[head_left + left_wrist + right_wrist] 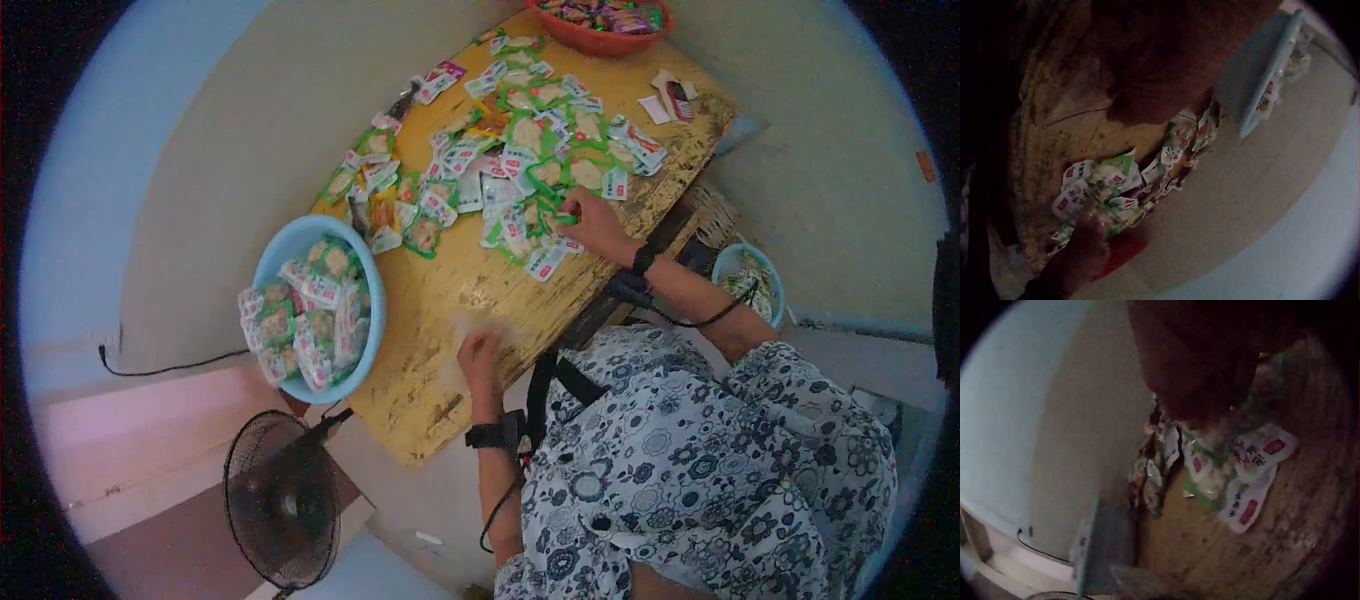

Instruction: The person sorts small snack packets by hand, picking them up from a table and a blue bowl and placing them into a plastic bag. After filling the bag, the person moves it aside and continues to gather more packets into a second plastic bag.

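Note:
My left hand (480,362) is over the near part of the yellow wooden table (420,330), fingers curled. It pinches a clear plastic bag (1072,106) with a thin red line along it; in the head view the bag is only a faint blur. Farther along the table, my right hand (598,228) has its fingertips on a small green-edged snack packet (555,214), thumb and fingers bent about its edge. In the right wrist view, white and green packets (1250,503) lie just beneath that hand, which hides part of them.
Many snack packets (540,130) spread over the table's far half. A light blue basin (378,320) of packets stands at left, a red basin (600,42) at the far end. A black fan (285,500) stands below left; another blue basin (775,285) is at right.

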`<state>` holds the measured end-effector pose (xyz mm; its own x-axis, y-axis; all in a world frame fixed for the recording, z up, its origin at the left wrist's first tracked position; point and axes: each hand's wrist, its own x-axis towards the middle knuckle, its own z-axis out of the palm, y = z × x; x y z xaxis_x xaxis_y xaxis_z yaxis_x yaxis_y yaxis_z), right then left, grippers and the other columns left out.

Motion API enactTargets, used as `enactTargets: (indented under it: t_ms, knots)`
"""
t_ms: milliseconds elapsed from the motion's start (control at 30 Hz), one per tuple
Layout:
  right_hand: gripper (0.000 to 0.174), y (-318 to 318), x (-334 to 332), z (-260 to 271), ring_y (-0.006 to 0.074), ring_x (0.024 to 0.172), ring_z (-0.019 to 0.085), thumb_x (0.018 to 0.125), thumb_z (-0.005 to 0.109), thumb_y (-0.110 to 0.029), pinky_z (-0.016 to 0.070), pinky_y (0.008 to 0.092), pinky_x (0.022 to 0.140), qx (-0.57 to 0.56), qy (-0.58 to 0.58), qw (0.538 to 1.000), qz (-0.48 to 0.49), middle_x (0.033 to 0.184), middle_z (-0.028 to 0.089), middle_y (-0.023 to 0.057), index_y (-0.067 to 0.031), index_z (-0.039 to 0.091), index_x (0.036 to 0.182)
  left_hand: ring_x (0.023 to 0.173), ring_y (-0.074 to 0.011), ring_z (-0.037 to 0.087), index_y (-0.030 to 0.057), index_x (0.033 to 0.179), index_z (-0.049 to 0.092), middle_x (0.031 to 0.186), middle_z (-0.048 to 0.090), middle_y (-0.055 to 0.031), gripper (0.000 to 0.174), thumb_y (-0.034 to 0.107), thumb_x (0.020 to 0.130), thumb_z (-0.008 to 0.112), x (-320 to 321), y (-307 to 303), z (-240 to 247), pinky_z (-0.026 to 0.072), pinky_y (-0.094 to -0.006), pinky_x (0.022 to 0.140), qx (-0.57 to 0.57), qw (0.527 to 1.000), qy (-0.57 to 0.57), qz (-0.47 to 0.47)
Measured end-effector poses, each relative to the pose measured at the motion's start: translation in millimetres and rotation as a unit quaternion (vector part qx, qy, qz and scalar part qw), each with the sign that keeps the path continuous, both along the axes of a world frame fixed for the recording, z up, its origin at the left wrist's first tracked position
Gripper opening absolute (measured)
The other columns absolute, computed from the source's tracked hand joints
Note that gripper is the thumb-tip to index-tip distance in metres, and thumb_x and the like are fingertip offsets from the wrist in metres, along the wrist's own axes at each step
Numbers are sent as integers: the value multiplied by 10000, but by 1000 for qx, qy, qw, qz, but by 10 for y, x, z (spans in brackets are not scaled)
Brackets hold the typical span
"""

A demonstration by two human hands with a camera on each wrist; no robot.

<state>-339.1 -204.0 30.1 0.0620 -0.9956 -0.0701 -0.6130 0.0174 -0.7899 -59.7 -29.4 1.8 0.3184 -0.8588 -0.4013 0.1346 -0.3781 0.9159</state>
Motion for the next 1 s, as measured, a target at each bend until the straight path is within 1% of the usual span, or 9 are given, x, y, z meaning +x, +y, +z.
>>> enactTargets:
  t_ms: [100, 200, 300, 500, 600, 700, 800, 900, 1000]
  knots:
    - [273, 128, 95, 234, 102, 775, 521, 796, 744, -107, 450, 270, 703, -17, -137, 986, 91, 852, 531, 10, -61, 568, 1000, 759, -79, 530, 81, 819, 654, 810, 614, 33, 61, 99, 853, 702, -31, 3, 33, 422, -240, 687, -16, 1000, 17, 6]
    - [291, 337, 147, 573, 65, 825, 515, 835, 733, -126, 448, 249, 730, 163, -295, 919, 205, 875, 532, -18, -43, 593, 1076, 750, -77, 532, 85, 844, 671, 810, 618, 33, 38, 103, 856, 703, -44, 4, 53, 424, -240, 672, -17, 1000, 22, 7]
    - [328, 672, 203, 725, 74, 862, 531, 862, 728, -152, 452, 249, 740, 193, -218, 906, 309, 922, 565, -8, -33, 603, 1140, 735, -71, 525, 90, 859, 680, 806, 615, 41, 36, 111, 855, 709, -53, -31, 47, 411, -234, 643, -24, 1000, 12, -3]
    - [374, 1060, 154, 608, 125, 1061, 570, 918, 690, -237, 480, 296, 881, 284, -238, 770, 519, 1129, 628, 57, -22, 590, 1206, 744, -70, 543, 94, 876, 685, 816, 619, 45, 38, 119, 856, 707, -34, -15, 147, 429, -224, 654, 5, 1000, 19, 16]
    - [449, 1091, 97, 608, 174, 1066, 583, 908, 681, -351, 455, 341, 949, 336, -222, 776, 486, 1124, 640, 75, -52, 592, 1231, 759, -76, 558, 98, 877, 683, 830, 623, 40, 43, 124, 857, 710, -37, -60, 164, 448, -229, 677, 20, 999, 41, 8]
    - [400, 967, 72, 628, 154, 1124, 559, 969, 614, -297, 466, 319, 945, 355, -71, 766, 531, 1225, 614, 85, -38, 569, 1271, 778, -83, 568, 96, 874, 677, 853, 633, 32, 49, 127, 859, 711, -18, -54, 185, 458, -241, 687, 35, 998, 44, 6]
    - [447, 873, 17, 263, 159, 1148, 548, 965, 609, -325, 456, 330, 960, 405, -124, 722, 547, 1265, 602, 75, -49, 551, 1312, 794, -87, 572, 94, 869, 672, 874, 645, 23, 49, 123, 862, 710, 10, -19, 105, 462, -249, 690, 26, 999, 36, 13]
    - [442, 785, -18, 264, 173, 1182, 534, 964, 592, -302, 438, 343, 987, 442, -51, 705, 553, 1292, 591, 71, -62, 544, 1332, 800, -85, 569, 94, 864, 669, 888, 651, 20, 50, 118, 860, 713, 41, -6, 3, 458, -252, 693, 6, 999, 41, 12]
    - [461, 776, -157, 25, 192, 1146, 545, 911, 630, -266, 447, 356, 966, 397, -118, 706, 574, 1260, 604, 97, -66, 558, 1320, 799, -80, 563, 95, 858, 667, 884, 648, 24, 51, 113, 858, 715, 50, 19, -42, 449, -248, 700, 10, 999, 41, 15]
